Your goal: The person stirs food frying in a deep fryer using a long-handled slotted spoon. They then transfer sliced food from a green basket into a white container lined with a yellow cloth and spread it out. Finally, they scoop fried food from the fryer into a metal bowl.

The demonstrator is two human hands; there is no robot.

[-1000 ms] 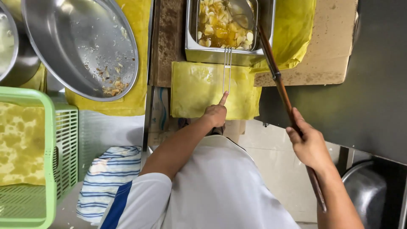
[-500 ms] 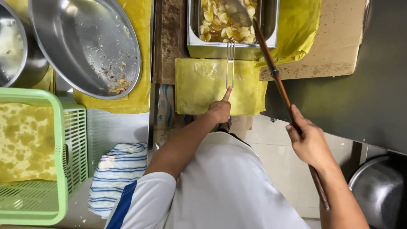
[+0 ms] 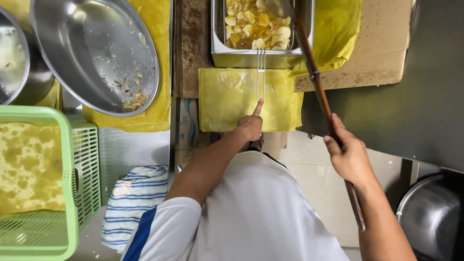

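Observation:
My right hand point(image 3: 349, 155) grips a long wooden handle point(image 3: 319, 92) whose metal ladle end point(image 3: 278, 7) reaches into a steel rectangular pan point(image 3: 256, 59) holding pale food chunks point(image 3: 253, 29) in brown liquid. My left hand point(image 3: 250, 125) is a loose fist with the index finger stretched out onto the end of a thin wire handle point(image 3: 260, 72) that runs into the same pan. That wire lies over a yellow cloth point(image 3: 232, 104) in front of the pan.
A large steel bowl point(image 3: 96, 53) with crumbs tilts at upper left, a second bowl point(image 3: 12, 53) beside it. A green plastic crate point(image 3: 43, 193) with a stained yellow sheet sits at left. A striped cloth point(image 3: 133, 203) lies below. A dark pot point(image 3: 430, 222) is at lower right.
The view has shifted slightly, so pan and bowls sit higher and nearer. My right hand has slid a little along the wooden handle; my left finger stays on the wire handle.

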